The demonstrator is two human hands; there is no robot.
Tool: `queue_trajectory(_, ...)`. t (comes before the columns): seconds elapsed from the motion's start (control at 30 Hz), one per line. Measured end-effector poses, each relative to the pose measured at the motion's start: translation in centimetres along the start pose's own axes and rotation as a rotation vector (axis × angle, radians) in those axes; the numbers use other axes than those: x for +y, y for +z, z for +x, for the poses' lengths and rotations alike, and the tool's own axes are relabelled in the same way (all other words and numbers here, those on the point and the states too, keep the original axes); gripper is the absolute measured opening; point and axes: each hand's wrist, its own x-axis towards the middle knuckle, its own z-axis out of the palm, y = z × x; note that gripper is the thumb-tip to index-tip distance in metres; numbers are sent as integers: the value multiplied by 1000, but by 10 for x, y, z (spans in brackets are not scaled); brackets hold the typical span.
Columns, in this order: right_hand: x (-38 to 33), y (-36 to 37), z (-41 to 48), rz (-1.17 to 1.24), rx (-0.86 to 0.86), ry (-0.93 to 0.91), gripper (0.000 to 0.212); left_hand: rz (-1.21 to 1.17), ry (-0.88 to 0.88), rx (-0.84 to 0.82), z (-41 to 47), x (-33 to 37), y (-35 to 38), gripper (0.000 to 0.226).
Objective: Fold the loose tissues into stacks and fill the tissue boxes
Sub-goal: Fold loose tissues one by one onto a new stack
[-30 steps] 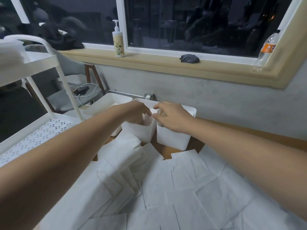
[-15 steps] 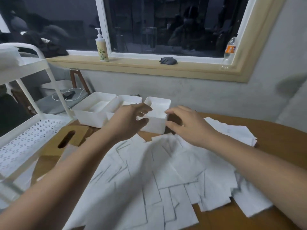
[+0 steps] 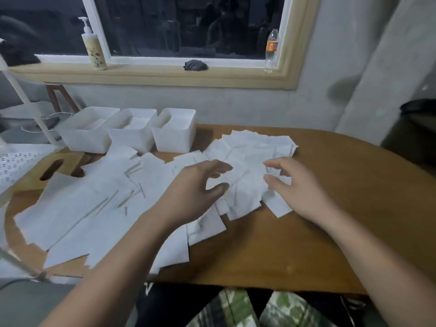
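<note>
Three boxes (image 3: 174, 135): white, open-topped, lined up side by side at the worktop's far left — out of your folding space yet within reach; each seems to hold some white sheets already.
Loose tissues (image 3: 94, 208): spread flat and overlapping across the worktop (image 3: 342, 197), from the boxes toward you, so single sheets can be picked off.
Left hand (image 3: 193, 192): released, fingers loosely curved above the pile's right part, gripping nothing.
Right hand (image 3: 295, 192): likewise released, fingertips at the sheets' edge — contact too blurred to tell.
Wooden lid (image 3: 50, 169): slotted, lying left, partly under tissues.
Next, by my judgement: you gather the sheets between both hands.
</note>
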Motion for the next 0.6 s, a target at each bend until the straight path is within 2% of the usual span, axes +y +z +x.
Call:
queue_trajectory(0.2, 36, -4, -63, -163, 122, 28, 15, -3, 31, -31, -34, 11, 54, 30)
queue_trajectory(0.47, 39, 9, -95, -443, 59, -31, 13, 83, 162, -8, -60, 14, 92, 28)
queue_trajectory(0.6, 29, 12, -113, -459, 88, -77, 12, 161, 213, -11, -62, 14, 96, 29)
